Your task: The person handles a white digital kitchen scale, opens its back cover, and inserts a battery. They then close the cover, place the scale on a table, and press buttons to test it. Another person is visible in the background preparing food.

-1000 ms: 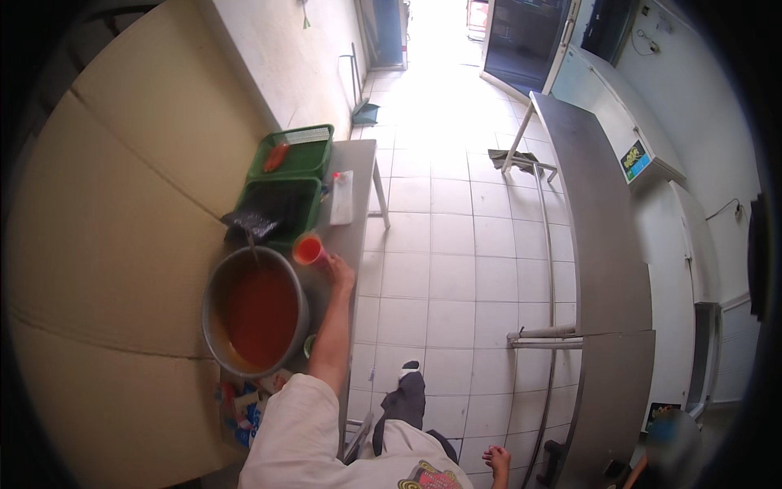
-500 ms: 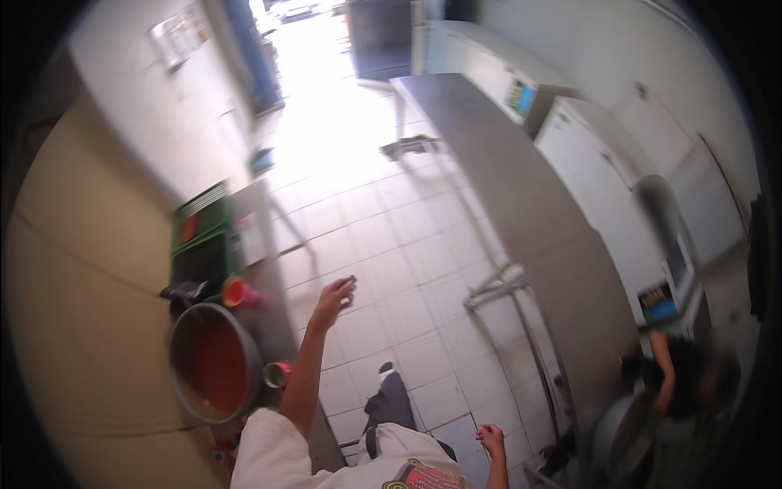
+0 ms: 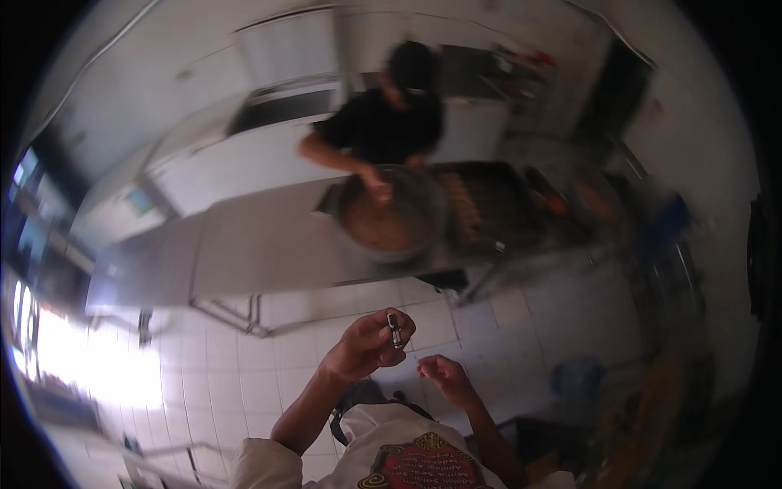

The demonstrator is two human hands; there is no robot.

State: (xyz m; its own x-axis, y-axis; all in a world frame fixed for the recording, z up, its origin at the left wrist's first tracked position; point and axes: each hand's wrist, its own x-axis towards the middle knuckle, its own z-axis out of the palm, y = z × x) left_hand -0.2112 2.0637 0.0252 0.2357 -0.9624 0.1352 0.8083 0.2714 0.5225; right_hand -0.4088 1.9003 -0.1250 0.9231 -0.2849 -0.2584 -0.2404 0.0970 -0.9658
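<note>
My left hand (image 3: 375, 342) is closed on a small metal object (image 3: 395, 330), held upright in front of my body. My right hand (image 3: 440, 371) is lower and to the right, near but apart from it, with curled fingers; anything inside is too small to make out. Beyond my hands, across the steel table (image 3: 244, 244), a co-worker in dark clothes (image 3: 366, 122) has a hand in or over a large metal pot (image 3: 383, 228) of brownish contents.
Right of the pot is a dark tray (image 3: 497, 204) with pale pieces. White cabinets (image 3: 204, 163) stand behind the table. Tiled floor (image 3: 244, 367) lies below. A blue plastic item (image 3: 578, 375) sits low on the right. Much is motion-blurred.
The view has swung right toward the co-worker. My left hand let go of the red cup and now holds the small metal object higher. My right hand has come inward and up.
</note>
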